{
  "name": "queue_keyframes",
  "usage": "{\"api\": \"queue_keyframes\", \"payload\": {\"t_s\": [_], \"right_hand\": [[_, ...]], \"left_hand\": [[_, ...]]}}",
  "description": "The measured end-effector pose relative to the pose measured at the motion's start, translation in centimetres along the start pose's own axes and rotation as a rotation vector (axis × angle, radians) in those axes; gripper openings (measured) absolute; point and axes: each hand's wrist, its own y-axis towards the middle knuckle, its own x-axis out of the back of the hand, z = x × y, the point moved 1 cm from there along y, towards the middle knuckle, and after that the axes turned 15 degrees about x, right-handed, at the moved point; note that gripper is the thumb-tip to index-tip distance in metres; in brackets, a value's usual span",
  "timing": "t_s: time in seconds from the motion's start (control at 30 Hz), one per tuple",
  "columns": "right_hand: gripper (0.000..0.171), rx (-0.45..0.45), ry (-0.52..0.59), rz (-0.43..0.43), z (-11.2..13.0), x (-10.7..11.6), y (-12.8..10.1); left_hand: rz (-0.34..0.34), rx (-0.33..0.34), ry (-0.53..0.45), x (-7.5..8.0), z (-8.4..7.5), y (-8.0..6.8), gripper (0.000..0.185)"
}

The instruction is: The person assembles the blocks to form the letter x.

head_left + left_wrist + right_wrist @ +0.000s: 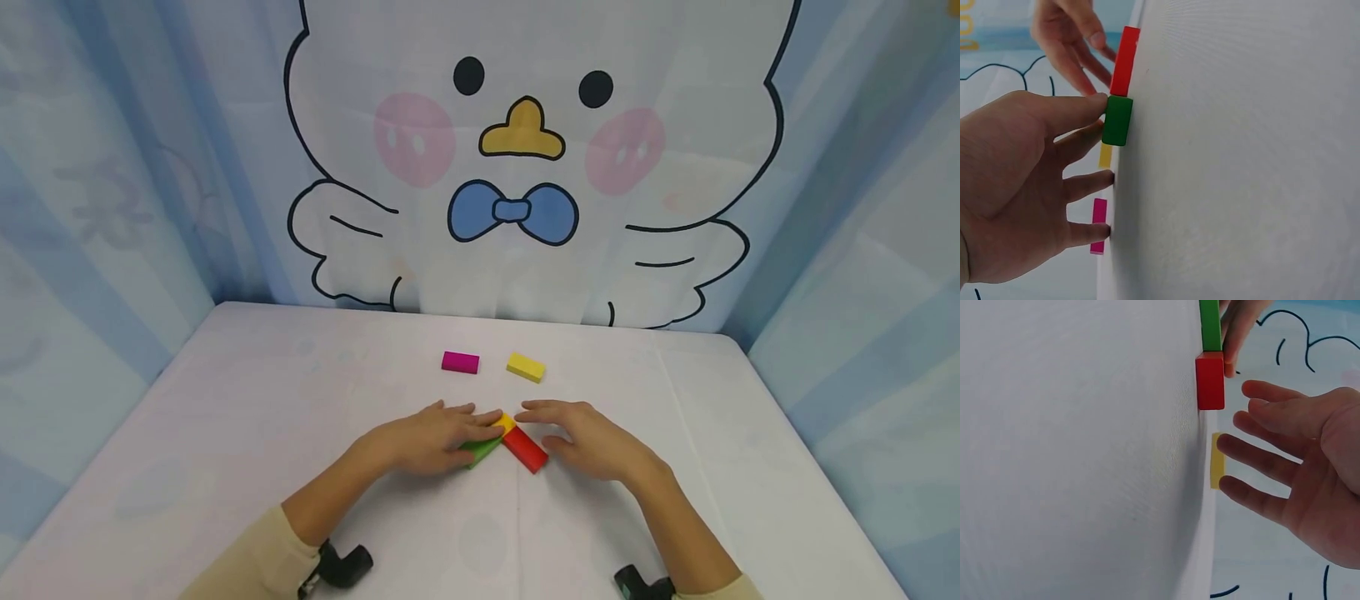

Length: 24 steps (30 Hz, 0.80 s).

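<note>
1. On the smooth white tabletop (300, 433), the left hand (427, 437) is pressing straight fingers on a flat green rectangular block (480, 451).
2. Beside it, the right hand (592, 437) is hovering spread-fingered, holding nothing, over a glossy red rectangular block (525, 450).

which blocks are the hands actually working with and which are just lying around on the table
In hand:
- green block, touched by the left hand
- red block, next to the right hand
- small yellow block between the two hands

Lying about:
- magenta block, farther back on the table
- far yellow block, beside it
</note>
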Motion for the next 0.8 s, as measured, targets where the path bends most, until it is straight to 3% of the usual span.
{"api": "queue_keyframes", "payload": {"t_s": [0.17,0.33,0.5,0.8], "right_hand": [[0.044,-0.013,-0.01,-0.012,0.0,0.0,-0.1],[0.043,-0.017,-0.067,-0.085,-0.3,0.6,0.2],[0.043,-0.075,-0.126,-0.147,-0.6,1.6,1.1],[0.041,-0.182,-0.079,-0.203,-2.6,2.6,3.5]], "left_hand": [[0.006,0.007,0.016,-0.2,-0.1,0.0,0.058],[0.005,0.011,0.023,-0.1,-0.2,0.0,0.058],[0.002,0.006,0.009,-0.1,-0.1,0.0,0.057],[0.004,-0.001,-0.006,-0.1,0.1,0.1,0.057]]}}
